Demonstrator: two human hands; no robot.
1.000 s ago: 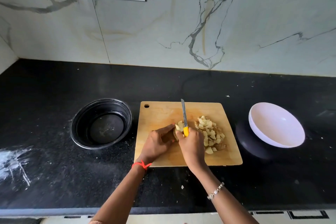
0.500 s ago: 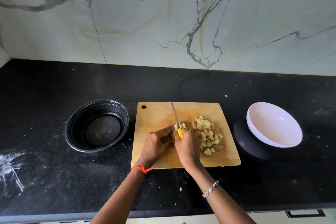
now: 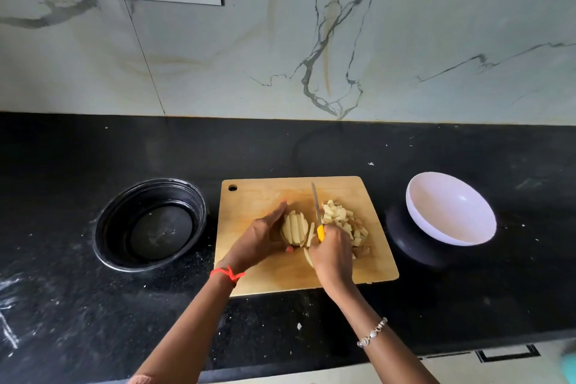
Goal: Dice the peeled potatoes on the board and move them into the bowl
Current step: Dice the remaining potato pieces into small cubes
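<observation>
Fingers (image 3: 276, 212) of the left hand (image 3: 258, 240) cup the sliced potato (image 3: 295, 229) mid-frame on the board (image 3: 249, 206); the right hand (image 3: 332, 256) clenches the knife (image 3: 317, 209), blade pointing up-frame. Diced pieces (image 3: 339, 217) lie just right of it; the white bowl (image 3: 448, 209) sits at right.

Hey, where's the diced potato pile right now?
In the head view, the diced potato pile sits on the right half of the cutting board, just right of the knife and beyond the right hand, with the white bowl further right.
</observation>
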